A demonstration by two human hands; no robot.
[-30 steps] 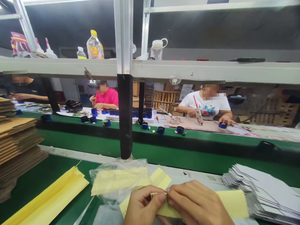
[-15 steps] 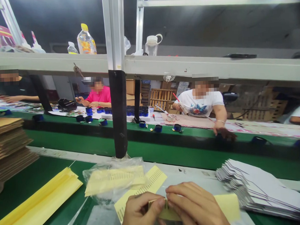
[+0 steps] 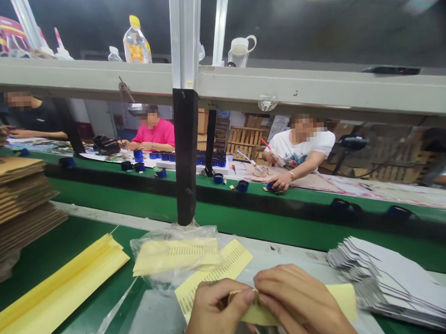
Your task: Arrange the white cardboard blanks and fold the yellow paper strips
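1. Left hand (image 3: 214,312) and right hand (image 3: 299,304) together at the bottom edge, thumbs and fingertips pinched on one yellow sheet (image 3: 341,299); wrists and forearms cut off by the frame.
2. Pinched spot of the sheet crumpled and mostly hidden under the fingers (peeling or folding: cannot tell); bare corner showing to the right of the right hand.
3. Second yellow strip sheet (image 3: 216,273) flat on the bench, just beyond the left hand, rows of fine slits along one edge, near end covered by that hand.
4. Clear plastic bag (image 3: 175,255) just left of it, holding more slit yellow sheets, print blurred through the film.
5. Long pile of plain yellow strips (image 3: 55,297) further left on the green mat (image 3: 64,252), near end out of frame.
6. Stack of brown cardboard (image 3: 17,205) at the left edge, partly cut off.
7. Fanned stack of white sheets (image 3: 394,277) just beside the right hand, far end lost at the frame edge.
8. Grey frame rail (image 3: 315,89) and black post (image 3: 185,154) across the middle, blocking part of the far side.
9. Beyond the green conveyor (image 3: 247,220), a person in pink (image 3: 157,135) and a person in white (image 3: 303,148) seated, small blue caps (image 3: 242,186) before them; details too small to make out.
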